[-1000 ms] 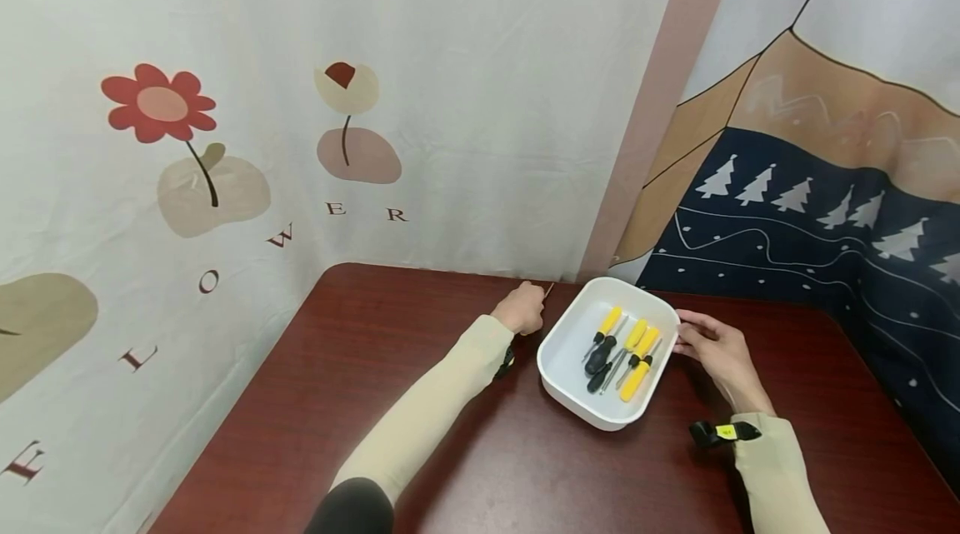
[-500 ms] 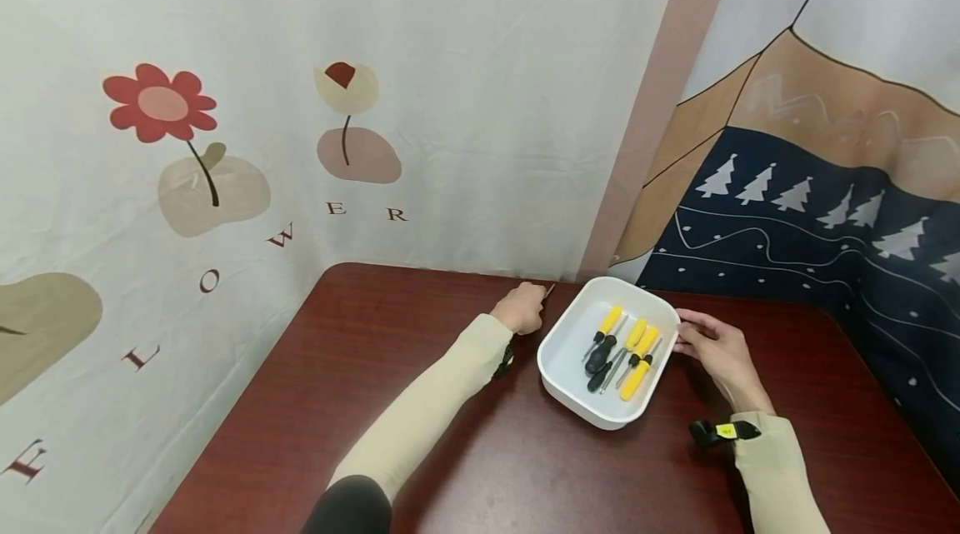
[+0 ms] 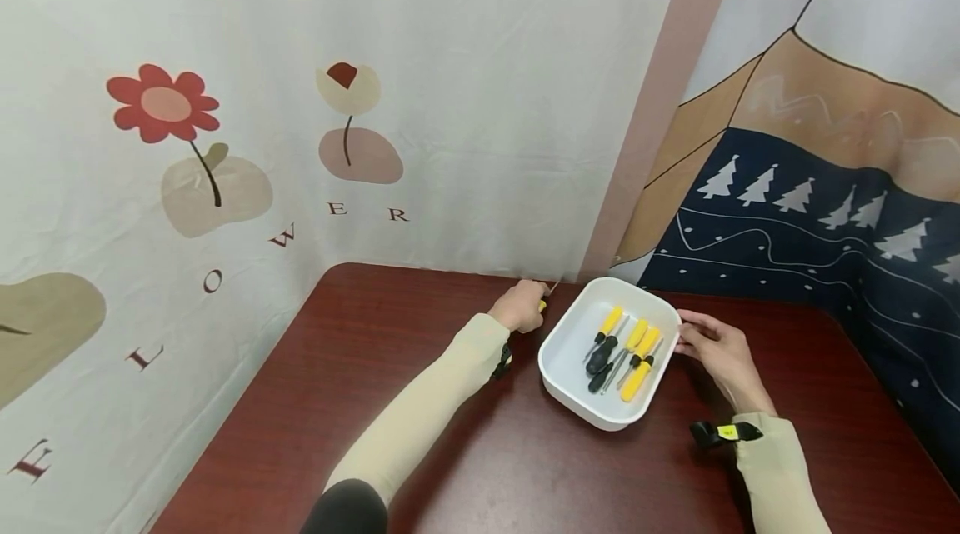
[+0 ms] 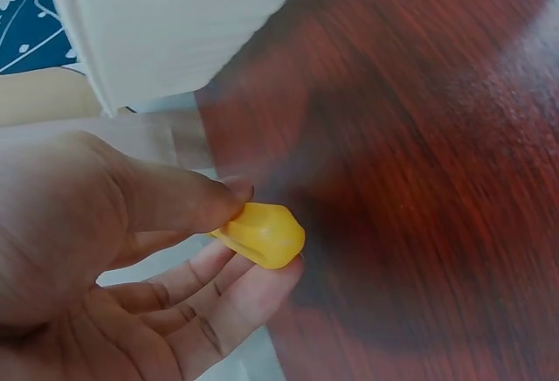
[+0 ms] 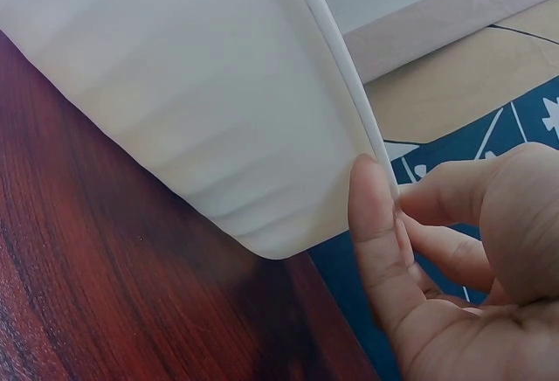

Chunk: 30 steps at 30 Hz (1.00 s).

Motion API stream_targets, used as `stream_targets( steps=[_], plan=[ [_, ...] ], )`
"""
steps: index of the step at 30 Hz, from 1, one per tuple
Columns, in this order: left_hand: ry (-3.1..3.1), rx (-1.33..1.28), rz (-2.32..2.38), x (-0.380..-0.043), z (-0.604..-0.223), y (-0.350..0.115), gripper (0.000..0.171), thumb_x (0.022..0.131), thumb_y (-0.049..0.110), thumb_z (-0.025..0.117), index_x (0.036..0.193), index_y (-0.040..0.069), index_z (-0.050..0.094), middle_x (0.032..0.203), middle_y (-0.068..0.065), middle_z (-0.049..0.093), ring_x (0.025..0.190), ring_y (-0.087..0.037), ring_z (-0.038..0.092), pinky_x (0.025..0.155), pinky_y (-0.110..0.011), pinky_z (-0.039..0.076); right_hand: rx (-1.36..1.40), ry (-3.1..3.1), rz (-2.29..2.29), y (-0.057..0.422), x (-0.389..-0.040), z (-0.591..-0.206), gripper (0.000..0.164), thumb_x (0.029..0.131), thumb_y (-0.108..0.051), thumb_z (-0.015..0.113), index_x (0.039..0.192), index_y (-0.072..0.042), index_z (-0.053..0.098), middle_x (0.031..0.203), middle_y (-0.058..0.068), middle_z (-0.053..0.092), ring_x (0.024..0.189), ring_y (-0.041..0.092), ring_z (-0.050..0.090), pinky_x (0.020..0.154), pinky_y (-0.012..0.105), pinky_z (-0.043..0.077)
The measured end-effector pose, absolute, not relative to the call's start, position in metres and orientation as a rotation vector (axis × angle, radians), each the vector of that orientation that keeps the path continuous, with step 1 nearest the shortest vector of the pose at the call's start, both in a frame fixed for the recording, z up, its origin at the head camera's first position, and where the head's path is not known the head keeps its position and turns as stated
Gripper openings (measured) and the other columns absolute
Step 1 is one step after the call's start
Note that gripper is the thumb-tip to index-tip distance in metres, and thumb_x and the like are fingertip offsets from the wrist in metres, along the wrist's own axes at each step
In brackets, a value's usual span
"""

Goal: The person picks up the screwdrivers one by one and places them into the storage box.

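My left hand (image 3: 520, 306) is near the table's back edge, left of the white plastic tub (image 3: 567, 398). Its thumb and fingers pinch a screwdriver by the yellow handle (image 4: 266, 234); in the head view a thin shaft points up and right, mostly hidden by the hand. At the tub's right side, my right hand (image 3: 723, 355) grips the rim between thumb and fingers, as the right wrist view shows against the tub's wall (image 5: 227, 110). Inside the tub lie several screwdrivers, some with yellow handles (image 3: 633, 384), others with black ones (image 3: 599, 358).
The tub stands on a dark red-brown wooden table (image 3: 360, 351). A white curtain (image 3: 487, 101) with flower prints hangs right behind the back edge. On the right, a navy and tan printed cloth (image 3: 795, 242) borders the table.
The left hand has turned slightly, and a bit of the yellow handle now shows beside its fingers. The tub and the right hand stay in place.
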<state>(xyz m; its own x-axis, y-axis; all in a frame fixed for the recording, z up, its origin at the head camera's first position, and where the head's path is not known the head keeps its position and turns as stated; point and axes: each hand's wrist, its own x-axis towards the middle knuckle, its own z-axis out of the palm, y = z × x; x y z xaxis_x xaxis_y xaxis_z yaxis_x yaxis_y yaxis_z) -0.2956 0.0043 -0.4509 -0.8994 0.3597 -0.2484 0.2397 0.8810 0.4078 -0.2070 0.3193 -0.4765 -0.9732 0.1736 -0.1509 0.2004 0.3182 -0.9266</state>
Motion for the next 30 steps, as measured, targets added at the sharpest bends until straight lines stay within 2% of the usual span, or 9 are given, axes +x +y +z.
stream_targets(
  steps=[4, 9, 15, 24, 30],
  plan=[
    [2.762, 0.451, 0.572, -0.291, -0.444, 0.003, 0.057, 0.093, -0.004, 0.060, 0.148, 0.010, 0.054, 0.142, -0.010, 0.061, 0.067, -0.016, 0.049, 0.053, -0.025, 0.039, 0.361, 2.528, -1.791, 0.320, -0.206, -0.476, 0.047, 0.105, -0.014, 0.056, 0.149, -0.001, 0.050, 0.130, 0.015, 0.059, 0.085, 0.000, 0.065, 0.080, 0.018, 0.059],
    [2.793, 0.463, 0.613, -0.288, -0.439, 0.002, 0.058, 0.092, -0.003, 0.060, 0.148, 0.012, 0.055, 0.142, -0.008, 0.061, 0.077, -0.017, 0.055, 0.060, -0.025, 0.043, 0.369, 2.522, -1.796, 0.319, -0.207, -0.477, 0.047, 0.104, -0.014, 0.057, 0.149, -0.001, 0.050, 0.131, 0.016, 0.059, 0.085, 0.001, 0.065, 0.080, 0.018, 0.059],
    [2.819, 0.504, 0.689, -0.284, -0.431, 0.003, 0.056, 0.093, -0.002, 0.059, 0.148, 0.008, 0.054, 0.138, -0.012, 0.062, 0.090, -0.017, 0.058, 0.072, -0.024, 0.049, 0.369, 2.523, -1.797, 0.320, -0.208, -0.478, 0.047, 0.104, -0.014, 0.057, 0.149, -0.001, 0.050, 0.132, 0.017, 0.059, 0.085, 0.001, 0.065, 0.079, 0.018, 0.059],
    [2.823, 0.544, 0.753, -0.279, -0.418, 0.011, 0.056, 0.093, -0.002, 0.059, 0.148, 0.006, 0.053, 0.139, -0.013, 0.062, 0.099, -0.017, 0.060, 0.073, -0.022, 0.050, 0.358, 2.534, -1.796, 0.321, -0.208, -0.479, 0.047, 0.104, -0.014, 0.058, 0.148, -0.001, 0.051, 0.126, 0.014, 0.061, 0.084, 0.001, 0.066, 0.079, 0.019, 0.060],
    [2.834, 0.546, 0.746, -0.276, -0.412, 0.019, 0.057, 0.093, -0.001, 0.060, 0.149, 0.008, 0.053, 0.137, -0.012, 0.063, 0.097, -0.018, 0.060, 0.072, -0.024, 0.051, 0.354, 2.538, -1.799, 0.320, -0.207, -0.478, 0.046, 0.104, -0.013, 0.057, 0.148, 0.000, 0.051, 0.126, 0.014, 0.061, 0.084, 0.000, 0.066, 0.079, 0.019, 0.060]
  ],
)
